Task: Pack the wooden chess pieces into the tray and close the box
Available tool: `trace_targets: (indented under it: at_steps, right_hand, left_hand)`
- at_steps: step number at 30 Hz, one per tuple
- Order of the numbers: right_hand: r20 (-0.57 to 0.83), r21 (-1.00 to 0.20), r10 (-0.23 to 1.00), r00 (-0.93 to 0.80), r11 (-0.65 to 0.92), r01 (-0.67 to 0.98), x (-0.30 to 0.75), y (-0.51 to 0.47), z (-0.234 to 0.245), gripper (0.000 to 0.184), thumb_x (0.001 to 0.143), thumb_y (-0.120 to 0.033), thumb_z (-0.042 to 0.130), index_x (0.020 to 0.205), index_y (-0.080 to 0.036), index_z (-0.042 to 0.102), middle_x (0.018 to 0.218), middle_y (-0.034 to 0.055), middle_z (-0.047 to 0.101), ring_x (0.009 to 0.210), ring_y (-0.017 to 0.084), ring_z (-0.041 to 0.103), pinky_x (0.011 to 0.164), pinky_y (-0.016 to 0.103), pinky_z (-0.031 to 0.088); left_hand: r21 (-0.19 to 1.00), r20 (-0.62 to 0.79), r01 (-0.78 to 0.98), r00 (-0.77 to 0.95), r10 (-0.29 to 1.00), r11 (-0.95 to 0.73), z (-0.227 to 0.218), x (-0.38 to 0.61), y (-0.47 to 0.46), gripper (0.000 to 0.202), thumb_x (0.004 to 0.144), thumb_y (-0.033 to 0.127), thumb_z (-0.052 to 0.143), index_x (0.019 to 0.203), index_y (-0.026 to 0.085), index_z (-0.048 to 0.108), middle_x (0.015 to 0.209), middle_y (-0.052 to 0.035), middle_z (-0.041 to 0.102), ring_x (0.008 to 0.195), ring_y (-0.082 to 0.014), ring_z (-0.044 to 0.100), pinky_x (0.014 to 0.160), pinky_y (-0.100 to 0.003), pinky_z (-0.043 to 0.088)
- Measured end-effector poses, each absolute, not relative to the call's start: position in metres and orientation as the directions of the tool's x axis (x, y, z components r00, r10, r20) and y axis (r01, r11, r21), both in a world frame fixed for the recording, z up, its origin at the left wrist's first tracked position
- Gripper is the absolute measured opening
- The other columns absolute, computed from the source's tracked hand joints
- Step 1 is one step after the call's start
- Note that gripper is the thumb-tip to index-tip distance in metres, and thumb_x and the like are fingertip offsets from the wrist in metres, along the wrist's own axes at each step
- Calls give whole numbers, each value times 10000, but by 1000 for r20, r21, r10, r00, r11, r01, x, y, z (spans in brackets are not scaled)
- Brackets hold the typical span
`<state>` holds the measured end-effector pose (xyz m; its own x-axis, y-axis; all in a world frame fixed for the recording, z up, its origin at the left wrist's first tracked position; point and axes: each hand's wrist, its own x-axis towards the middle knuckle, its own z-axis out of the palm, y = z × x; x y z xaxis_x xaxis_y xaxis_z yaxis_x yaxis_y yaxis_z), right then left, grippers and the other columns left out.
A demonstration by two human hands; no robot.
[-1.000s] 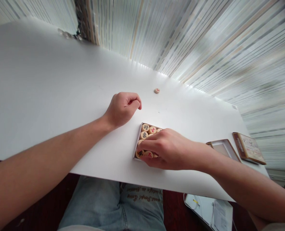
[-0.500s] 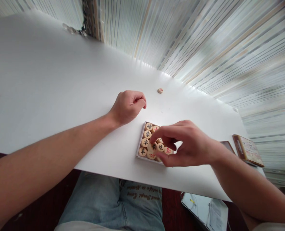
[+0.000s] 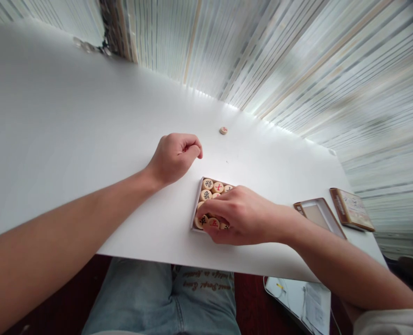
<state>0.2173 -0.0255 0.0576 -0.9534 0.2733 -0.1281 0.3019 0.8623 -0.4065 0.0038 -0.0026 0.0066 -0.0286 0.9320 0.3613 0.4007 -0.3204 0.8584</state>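
Box (image 3: 196, 205) of round pieces (image 3: 218, 187): set near front edge of white table (image 3: 88, 130). Black-marked corner piece (image 3: 203, 221): bracketed by thumb and forefinger of right hand (image 3: 239, 215); whether pinched cannot be told. Left hand (image 3: 176, 157): curled into a fist. Red-marked loose piece (image 3: 223, 130): placed beyond, apart from box.

Shifted the right hand (image 3: 243, 215) leftward across the box (image 3: 199, 195) since half a second ago, bringing its fingers (image 3: 214, 206) to the near-left black-marked piece (image 3: 203, 221).
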Motion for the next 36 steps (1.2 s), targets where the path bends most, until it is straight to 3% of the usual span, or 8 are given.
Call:
trace_targets:
  at_steps: [4,8,11,17,25,31,36]
  right_hand:
    - [-17,-489,254,-967,842,229,230,-24,64,177,921,-152,687,1085,-135,751,702,-13,651,568,116,495,556,249,370]
    - [178,-523,435,-882,802,290,271,-23,75,121,965,-151,706,1084,-157,730,606,-99,483,494,61,420,533,182,376]
    - [146,-467,529,-836,782,413,300,-25,76,94,964,-169,729,1058,-170,737,601,-109,458,478,51,396,525,174,366]
    - [10,-413,548,-836,764,496,302,-33,61,157,928,-206,764,1066,-131,757,602,-98,504,488,62,424,559,200,370]
    - [-62,-396,532,-844,763,510,291,-29,53,141,875,-128,741,1012,-161,746,581,-101,467,492,69,402,551,206,314]
    - [-24,-437,564,-825,737,516,293,-31,49,140,829,-119,736,960,-164,721,572,-115,436,481,57,376,531,197,309]
    - [73,-575,692,-718,617,537,312,-35,53,113,855,-177,750,963,-177,718,583,-124,363,490,62,324,489,193,293]
  left_hand:
    - [866,334,404,-25,942,-296,6,3,-2,209,789,228,532,649,205,686,468,36,378,490,-154,351,544,-324,266]
    - [867,321,413,-34,947,-279,6,3,-1,192,776,216,547,639,215,682,463,25,383,485,-163,348,549,-335,262]
    - [866,308,422,-26,951,-269,6,3,0,188,772,223,552,639,218,685,460,20,383,482,-166,349,554,-336,267]
    - [880,275,414,-49,960,-231,5,3,1,182,776,248,570,646,225,696,458,23,361,472,-163,312,543,-337,230]
    - [890,266,395,-49,963,-226,3,3,2,185,787,252,574,642,233,687,462,28,341,468,-156,281,533,-337,201]
    - [890,260,399,-45,964,-221,2,3,3,180,776,256,572,648,226,695,458,28,338,467,-156,280,530,-341,201]
    - [885,261,409,-37,965,-223,2,2,2,179,778,248,571,651,220,694,463,24,345,470,-155,290,531,-339,209]
